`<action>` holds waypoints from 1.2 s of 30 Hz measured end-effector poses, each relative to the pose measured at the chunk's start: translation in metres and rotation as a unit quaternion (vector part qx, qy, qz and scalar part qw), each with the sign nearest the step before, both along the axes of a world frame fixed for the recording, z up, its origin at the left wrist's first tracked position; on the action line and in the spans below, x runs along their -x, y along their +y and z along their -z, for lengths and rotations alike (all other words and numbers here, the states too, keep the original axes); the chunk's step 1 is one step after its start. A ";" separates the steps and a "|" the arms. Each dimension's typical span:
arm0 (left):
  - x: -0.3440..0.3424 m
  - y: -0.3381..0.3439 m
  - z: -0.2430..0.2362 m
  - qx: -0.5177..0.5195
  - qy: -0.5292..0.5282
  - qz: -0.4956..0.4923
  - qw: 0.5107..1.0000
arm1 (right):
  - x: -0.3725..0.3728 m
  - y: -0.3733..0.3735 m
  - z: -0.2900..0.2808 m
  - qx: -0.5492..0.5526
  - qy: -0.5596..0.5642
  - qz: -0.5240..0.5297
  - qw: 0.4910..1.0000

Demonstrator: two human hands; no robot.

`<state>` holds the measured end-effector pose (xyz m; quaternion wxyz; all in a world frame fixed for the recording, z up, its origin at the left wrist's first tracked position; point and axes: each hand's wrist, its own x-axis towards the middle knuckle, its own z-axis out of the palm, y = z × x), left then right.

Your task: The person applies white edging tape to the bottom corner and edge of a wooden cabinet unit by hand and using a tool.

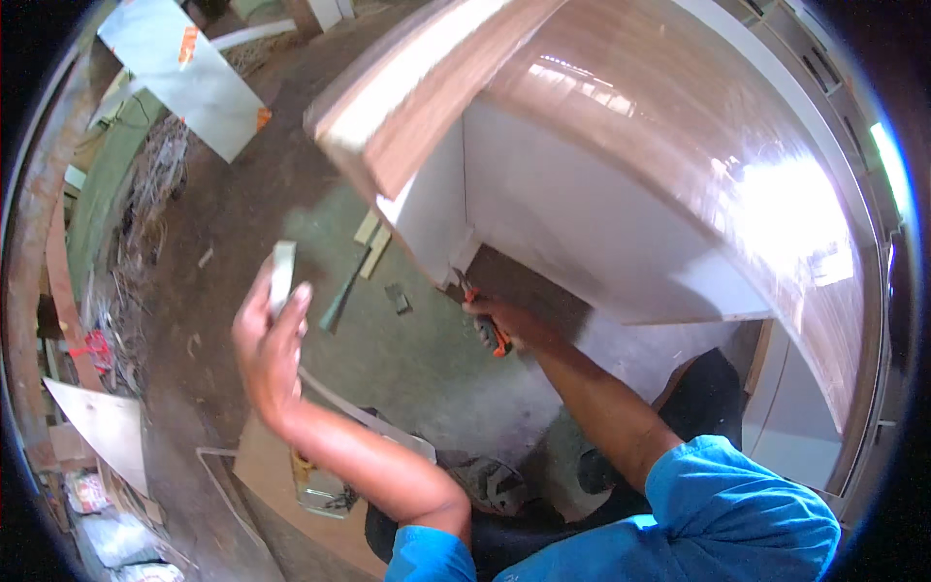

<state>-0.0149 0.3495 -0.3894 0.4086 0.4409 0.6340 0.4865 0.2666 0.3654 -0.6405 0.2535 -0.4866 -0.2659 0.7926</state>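
My left hand (269, 339) is raised over the floor, its fingers closed round a small pale strip (282, 270) that sticks up past the fingertips. In my right hand (514, 322) is a pair of pliers (496, 336) with orange and dark handles. The pliers' jaws point up beside the lower corner of a cabinet (582, 209), which has a shiny wood-grain outer panel and white inner panels. Whether the jaws touch the cabinet, I cannot tell.
On the floor left of the cabinet lie pale wood strips (374, 254), a dark thin tool (341, 299) and a small dark piece (399, 298). A white board (184, 73) lies at the far left. Scraps and bags (116, 538) line the left edge. Near my legs lies a brown sheet (267, 466).
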 end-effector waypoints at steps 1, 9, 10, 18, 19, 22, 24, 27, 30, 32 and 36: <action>-0.003 -0.004 -0.024 -0.002 0.021 -0.022 1.000 | 0.000 -0.001 -0.004 -0.011 0.024 0.005 1.000; -0.025 0.022 -0.283 -0.044 0.219 -0.045 0.974 | -0.038 -0.039 -0.100 -0.012 -0.151 -0.181 0.972; -0.022 0.029 -0.328 -0.021 0.280 -0.025 0.960 | -0.045 -0.048 -0.122 0.002 -0.170 -0.213 0.962; -0.126 0.177 -0.653 -0.233 0.339 0.029 0.911 | -0.168 -0.118 -0.355 0.003 -0.205 -0.160 0.966; -0.144 0.198 -0.691 -0.253 0.353 0.032 0.900 | -0.176 -0.114 -0.390 0.049 -0.164 -0.146 0.974; -0.206 0.273 -0.721 -0.295 0.316 0.104 0.896 | -0.222 -0.139 -0.457 -0.004 -0.175 -0.042 0.984; -0.273 0.318 -0.726 -0.343 0.317 0.234 0.852 | -0.244 -0.143 -0.504 0.149 -0.071 0.064 0.984; -0.389 0.329 -0.722 -0.303 0.224 0.384 0.843 | -0.254 -0.173 -0.508 0.148 -0.099 0.228 0.957; -0.480 0.310 -0.711 -0.236 0.163 0.513 0.809 | -0.254 -0.189 -0.525 0.192 -0.109 0.337 0.915; -0.526 0.293 -0.705 -0.192 0.193 0.586 0.763 | -0.240 -0.204 -0.530 0.198 -0.183 0.409 0.872; -0.579 0.257 -0.662 -0.156 0.157 0.747 0.628 | -0.180 -0.244 -0.537 0.246 -0.207 0.551 0.770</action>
